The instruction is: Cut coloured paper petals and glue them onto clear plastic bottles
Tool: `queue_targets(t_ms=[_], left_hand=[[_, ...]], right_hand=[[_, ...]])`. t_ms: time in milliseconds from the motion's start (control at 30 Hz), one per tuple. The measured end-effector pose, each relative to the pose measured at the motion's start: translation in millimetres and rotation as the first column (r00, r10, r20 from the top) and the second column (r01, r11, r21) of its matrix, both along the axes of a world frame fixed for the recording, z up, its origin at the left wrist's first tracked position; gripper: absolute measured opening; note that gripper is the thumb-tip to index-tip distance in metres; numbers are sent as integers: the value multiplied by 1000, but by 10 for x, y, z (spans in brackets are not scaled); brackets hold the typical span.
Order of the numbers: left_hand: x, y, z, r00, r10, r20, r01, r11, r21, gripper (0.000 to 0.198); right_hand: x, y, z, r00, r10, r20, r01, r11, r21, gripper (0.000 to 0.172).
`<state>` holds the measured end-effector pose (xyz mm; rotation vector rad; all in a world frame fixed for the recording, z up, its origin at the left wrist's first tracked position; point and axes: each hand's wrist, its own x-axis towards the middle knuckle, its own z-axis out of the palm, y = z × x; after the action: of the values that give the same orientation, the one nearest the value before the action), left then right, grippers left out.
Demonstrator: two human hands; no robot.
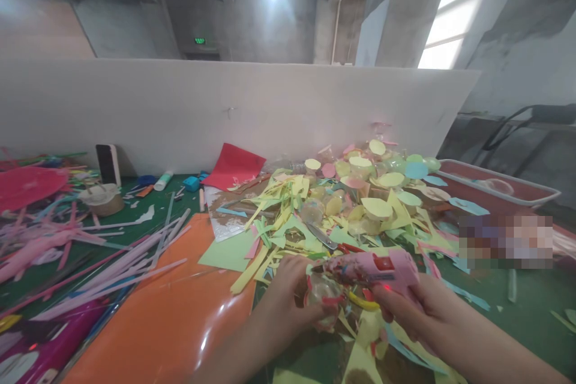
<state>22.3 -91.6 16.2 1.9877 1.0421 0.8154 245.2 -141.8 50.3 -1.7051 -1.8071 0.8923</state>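
My right hand (423, 312) is wrapped round the grip of a pink hot glue gun (393, 267), which has a small red light on its side. The gun's nozzle points left and lies at the rim of a small clear plastic cup (321, 291) trimmed with red. Around that cup the fingers of my left hand (283, 297) are closed; whether the nozzle touches it I cannot tell. Just beyond the gun lie scissors (323, 236) with red handles, on yellow and green paper scraps (292, 192). A curved yellow piece (363, 301) shows below the gun.
Clear cups topped with paper discs (378, 208) pile up at the back right, near a white-rimmed tray (531, 189). An orange sheet (171, 306) covers the front left. Pink paper strips (112, 270) and a purple tool (58, 342) lie farther left. A white panel (180, 108) stands behind.
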Motion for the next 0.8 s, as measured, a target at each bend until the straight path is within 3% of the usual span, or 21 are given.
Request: queue_targets(t_ms=[133,333,467,633,800], left_hand=[[13,4,14,1000,-11,4,11,1000,-9,26],[14,2,8,1000,-12,7,12,1000,-19,28],[5,0,7,1000,-13,15,13,1000,-27,29],[2,-3,15,999,-15,28,15,999,-28,29],[2,1,9,999,-17,36,18,1000,-25,29]], right_hand=[[-42,-33,20,997,-72,-18,72,997,-9,47],[-95,-50,98,996,13,-92,-9,999,39,42],[-140,-69,126,987,-74,-142,82,996,46,39],[-160,-77,138,990,-78,-115,78,997,-3,41],[-174,-91,120,985,-130,-110,136,990,41,40]])
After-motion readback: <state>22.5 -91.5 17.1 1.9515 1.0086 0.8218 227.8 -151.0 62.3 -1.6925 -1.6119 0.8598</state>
